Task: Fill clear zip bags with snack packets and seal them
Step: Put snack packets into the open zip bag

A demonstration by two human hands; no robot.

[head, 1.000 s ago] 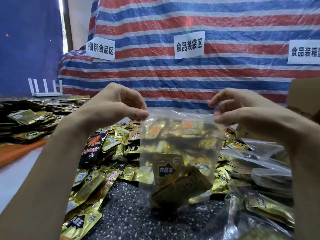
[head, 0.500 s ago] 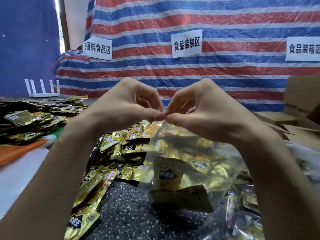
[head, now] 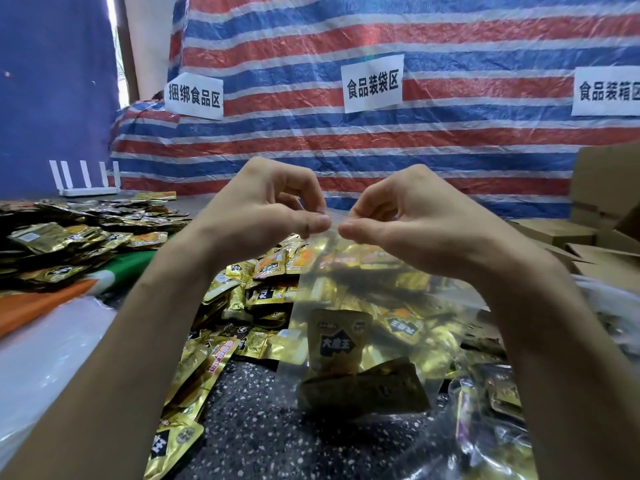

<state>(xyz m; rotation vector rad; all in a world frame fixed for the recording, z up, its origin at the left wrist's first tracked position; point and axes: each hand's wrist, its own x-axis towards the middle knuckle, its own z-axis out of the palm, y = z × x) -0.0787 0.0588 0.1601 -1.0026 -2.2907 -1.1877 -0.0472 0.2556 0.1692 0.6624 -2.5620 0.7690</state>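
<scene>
Bag: the clear zip bag hung above the middle of the speckled bench, held only by its top edge.
Contents: gold snack packets sagged loosely in its lower half.
Zip strip: a short stretch showed between the hands; whether it was pressed closed could not be told.
Left hand: the left hand pinched the strip between thumb and forefinger.
Right hand: the right hand pinched it just beside, thumb tips nearly meeting.
Handling: the film looked thin, soft and slippery, the load light but shifting. The strip seemed the one firm place to grip.
Loose packets: a heap lay behind the bag, toward the bench's left side.
Boxes: cardboard boxes stood at the far right.
</scene>
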